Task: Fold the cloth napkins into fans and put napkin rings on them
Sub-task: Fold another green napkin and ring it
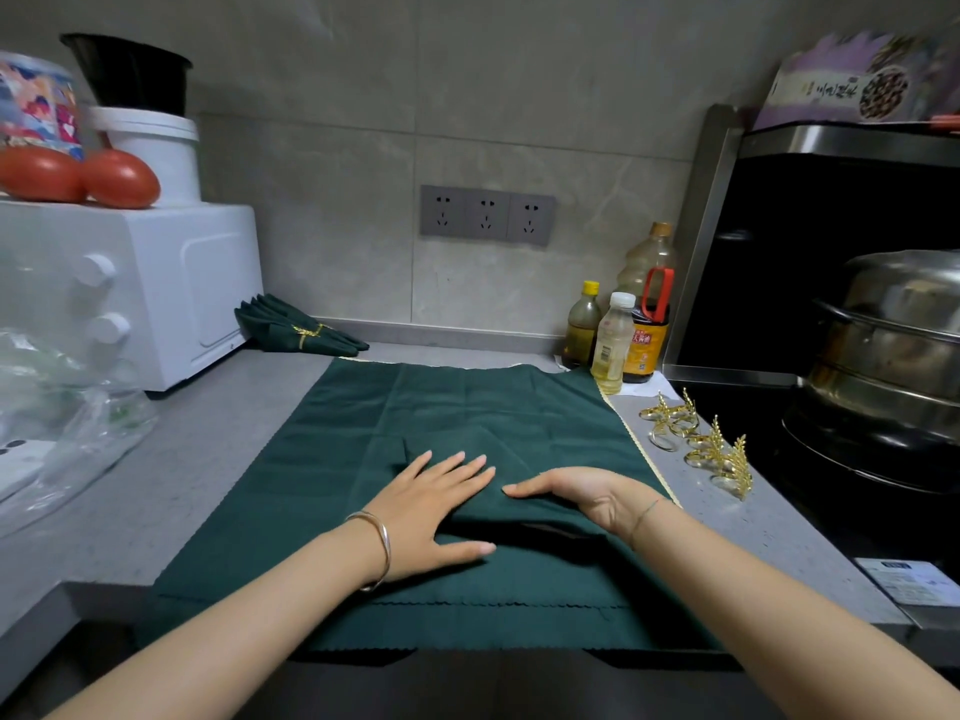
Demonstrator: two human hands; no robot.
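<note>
The grey countertop (208, 459) carries everything, with a white countertop oven (156, 293) at its left end and a stacked steel steamer pot (893, 345) on the black hob to the right. Between them a dark green napkin (467, 407) lies spread nearly flat, its near edge hanging just over the counter's front edge.

The step in hand looks like the start of the fan pleating, with the first folds formed in the near part of the cloth. The left hand (431, 511) lies flat on the napkin with its fingers straight and spread, pressing the cloth down. Just beside it, the right hand (587, 498) holds a raised fold. Its thumb lies on top and its fingers are out of sight under the cloth, so it appears to pinch that pleat.

One finished napkin fan (296, 330), already banded in gold, rests at the back by the oven. A cluster of gold leaf-shaped napkin rings (701, 444) waits on the counter just right of the cloth, near three oil and sauce bottles (613, 340).

The next move probably calls for creasing this pleat flat and even. The cloth must then be folded back the other way, with each pleat kept the same width across the napkin.
</note>
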